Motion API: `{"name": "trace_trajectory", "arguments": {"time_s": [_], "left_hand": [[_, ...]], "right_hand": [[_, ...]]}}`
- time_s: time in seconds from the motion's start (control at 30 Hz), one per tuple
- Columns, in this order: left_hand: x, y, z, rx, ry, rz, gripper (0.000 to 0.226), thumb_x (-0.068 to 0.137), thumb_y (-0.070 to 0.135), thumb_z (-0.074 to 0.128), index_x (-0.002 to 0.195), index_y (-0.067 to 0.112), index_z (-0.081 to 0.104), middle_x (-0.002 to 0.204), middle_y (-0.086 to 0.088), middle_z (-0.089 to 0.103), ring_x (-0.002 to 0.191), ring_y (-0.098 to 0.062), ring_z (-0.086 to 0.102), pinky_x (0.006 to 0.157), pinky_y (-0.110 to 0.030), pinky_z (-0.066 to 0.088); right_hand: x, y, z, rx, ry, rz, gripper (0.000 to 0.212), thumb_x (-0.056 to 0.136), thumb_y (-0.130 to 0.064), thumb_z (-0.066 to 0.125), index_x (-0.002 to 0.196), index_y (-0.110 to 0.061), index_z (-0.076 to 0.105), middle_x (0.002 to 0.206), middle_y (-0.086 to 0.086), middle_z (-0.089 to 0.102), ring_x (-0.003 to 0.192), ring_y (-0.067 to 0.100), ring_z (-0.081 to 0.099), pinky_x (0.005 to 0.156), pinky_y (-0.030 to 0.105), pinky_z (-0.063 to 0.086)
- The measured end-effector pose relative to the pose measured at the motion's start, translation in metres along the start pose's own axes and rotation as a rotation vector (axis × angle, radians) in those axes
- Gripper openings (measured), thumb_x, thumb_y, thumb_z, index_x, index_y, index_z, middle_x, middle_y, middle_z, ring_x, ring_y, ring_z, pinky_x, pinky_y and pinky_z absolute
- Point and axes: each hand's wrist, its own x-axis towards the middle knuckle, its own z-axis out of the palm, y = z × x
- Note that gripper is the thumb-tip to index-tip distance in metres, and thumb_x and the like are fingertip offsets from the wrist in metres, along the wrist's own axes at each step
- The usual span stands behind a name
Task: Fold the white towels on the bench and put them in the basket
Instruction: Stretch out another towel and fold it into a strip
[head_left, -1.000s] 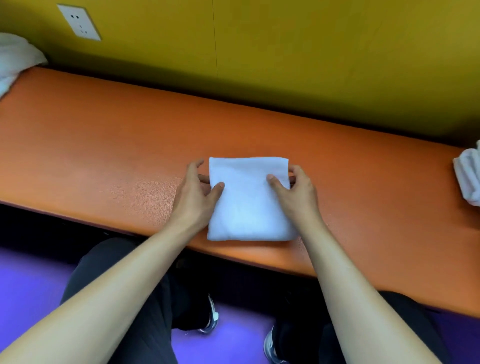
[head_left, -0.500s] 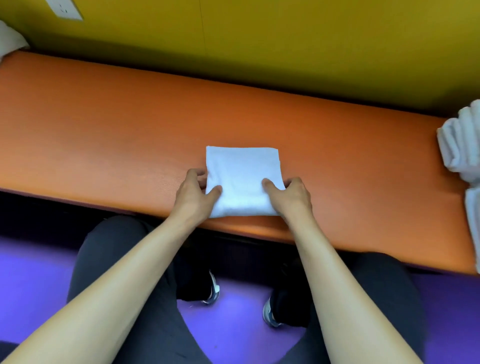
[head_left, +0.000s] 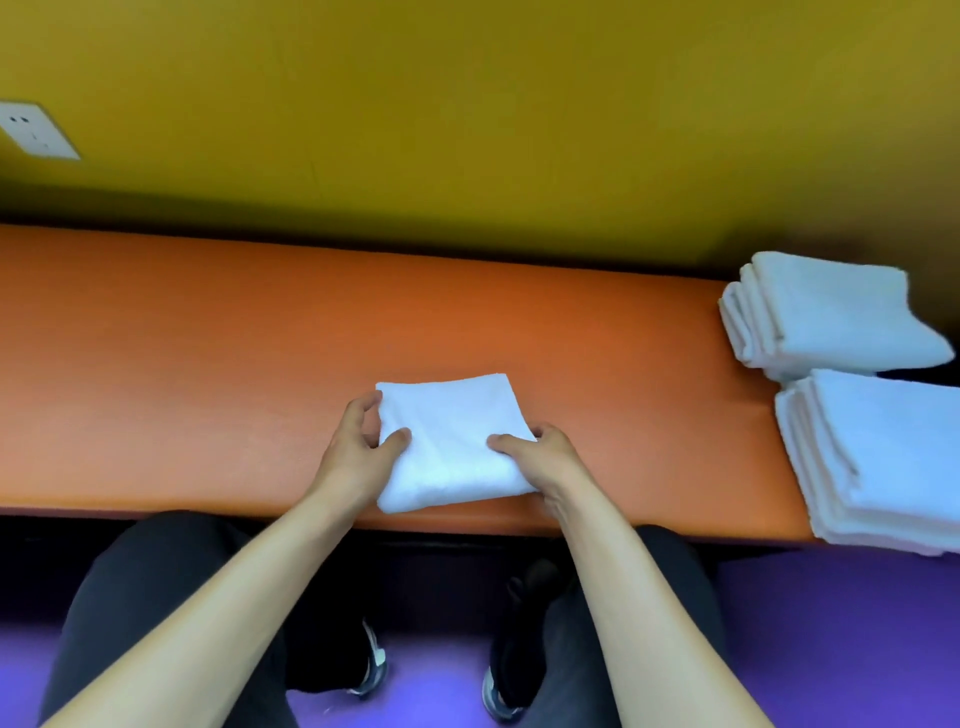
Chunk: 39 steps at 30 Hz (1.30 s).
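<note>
A small white terry towel folded into a thick square (head_left: 451, 441) lies on the long orange padded desk (head_left: 208, 364), close to its near edge and roughly at the middle of the view. The left hand (head_left: 358, 452) pinches the towel's left side, thumb on top and fingers curled round the edge beneath. The right hand (head_left: 540, 457) grips the right side in the same way, thumb lying across the top surface and fingers tucked under the fold. Both forearms reach in from the bottom of the view.

At the right end of the desk sit two stacks of folded white towels: a farther stack (head_left: 826, 317) near the wall and a nearer stack (head_left: 883, 462) at the desk's front corner, just beside each other and well apart from the held towel.

Behind the desk rises a mustard-yellow wall (head_left: 467, 104) with a white wall socket (head_left: 36, 132) at the left. Below, dark trousers (head_left: 156, 597) and shoes show above a purple floor (head_left: 831, 649).
</note>
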Motion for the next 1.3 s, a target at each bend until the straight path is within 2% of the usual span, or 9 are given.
{"name": "trace_trajectory", "arguments": {"time_s": [0.17, 0.37, 0.57, 0.67, 0.8, 0.97, 1.1, 1.2, 1.3], "left_hand": [[-0.003, 0.024, 0.048, -0.018, -0.077, 0.042, 0.035, 0.102, 0.021, 0.044, 0.133, 0.035, 0.050, 0.092, -0.007, 0.065, 0.068, -0.022, 0.057, 0.060, -0.031, 0.042], [-0.019, 0.068, 0.118, 0.010, -0.185, 0.207, 0.041, 0.101, 0.016, 0.050, 0.134, 0.042, 0.047, 0.119, -0.003, 0.062, 0.090, -0.012, 0.063, 0.066, -0.028, 0.046], [-0.030, 0.125, 0.184, 0.011, -0.260, 0.385, 0.045, 0.102, 0.014, 0.051, 0.139, 0.039, 0.046, 0.115, 0.002, 0.062, 0.073, 0.005, 0.059, 0.059, -0.011, 0.044], [-0.031, 0.157, 0.214, -0.010, -0.322, 0.453, 0.047, 0.102, 0.010, 0.049, 0.142, 0.036, 0.045, 0.112, 0.000, 0.060, 0.065, 0.002, 0.055, 0.055, -0.012, 0.043], [-0.022, 0.198, 0.256, 0.017, -0.425, 0.528, 0.063, 0.096, 0.007, 0.055, 0.145, 0.042, 0.038, 0.124, 0.008, 0.057, 0.066, -0.003, 0.057, 0.058, -0.018, 0.048], [0.000, 0.242, 0.325, 0.101, -0.435, 0.626, 0.066, 0.095, 0.013, 0.059, 0.147, 0.043, 0.034, 0.125, 0.007, 0.056, 0.062, -0.005, 0.057, 0.055, -0.024, 0.049], [0.018, 0.271, 0.376, 0.135, -0.426, 0.702, 0.065, 0.094, 0.014, 0.059, 0.149, 0.037, 0.033, 0.132, 0.003, 0.054, 0.100, -0.022, 0.065, 0.072, -0.027, 0.051], [0.028, 0.284, 0.404, 0.183, -0.420, 0.729, 0.064, 0.096, 0.019, 0.061, 0.151, 0.034, 0.032, 0.144, 0.001, 0.048, 0.125, -0.032, 0.057, 0.097, -0.043, 0.053], [0.032, 0.277, 0.423, 0.491, -0.338, 0.812, 0.058, 0.101, 0.031, 0.057, 0.154, 0.032, 0.035, 0.165, -0.010, 0.019, 0.141, -0.040, 0.039, 0.113, -0.051, 0.038]], "right_hand": [[-0.006, 0.008, -0.053, 0.099, 0.059, -0.102, 0.035, 0.086, -0.015, 0.075, 0.119, -0.016, 0.063, 0.099, -0.009, 0.073, 0.082, 0.008, 0.072, 0.059, 0.017, 0.053], [-0.012, 0.014, -0.131, 0.107, 0.214, -0.219, 0.035, 0.083, -0.016, 0.075, 0.116, -0.022, 0.066, 0.108, -0.007, 0.072, 0.096, 0.013, 0.070, 0.078, 0.025, 0.055], [-0.014, -0.008, -0.217, 0.085, 0.362, -0.406, 0.035, 0.084, -0.016, 0.078, 0.109, -0.034, 0.061, 0.105, -0.015, 0.069, 0.097, 0.000, 0.066, 0.075, 0.015, 0.049], [-0.012, -0.026, -0.263, 0.059, 0.433, -0.476, 0.033, 0.084, -0.015, 0.078, 0.113, -0.025, 0.064, 0.100, -0.017, 0.068, 0.088, -0.006, 0.065, 0.070, 0.007, 0.047], [0.001, -0.046, -0.321, 0.068, 0.497, -0.519, 0.040, 0.084, -0.022, 0.079, 0.120, -0.029, 0.065, 0.107, -0.006, 0.071, 0.097, 0.011, 0.069, 0.081, 0.030, 0.057], [0.036, -0.068, -0.388, 0.024, 0.600, -0.557, 0.040, 0.083, -0.021, 0.080, 0.120, -0.024, 0.067, 0.103, -0.003, 0.073, 0.095, 0.014, 0.070, 0.083, 0.034, 0.057], [0.061, -0.082, -0.434, -0.015, 0.655, -0.617, 0.040, 0.084, -0.019, 0.079, 0.122, -0.019, 0.067, 0.108, -0.005, 0.072, 0.099, 0.011, 0.069, 0.080, 0.024, 0.053], [0.079, -0.089, -0.460, -0.107, 0.740, -0.602, 0.041, 0.084, -0.027, 0.077, 0.124, -0.023, 0.066, 0.107, -0.009, 0.070, 0.100, 0.011, 0.067, 0.083, 0.026, 0.052], [0.100, -0.077, -0.464, -0.462, 1.007, -0.529, 0.049, 0.087, -0.038, 0.071, 0.133, -0.029, 0.058, 0.128, -0.002, 0.058, 0.117, 0.022, 0.053, 0.098, 0.037, 0.040]]}}
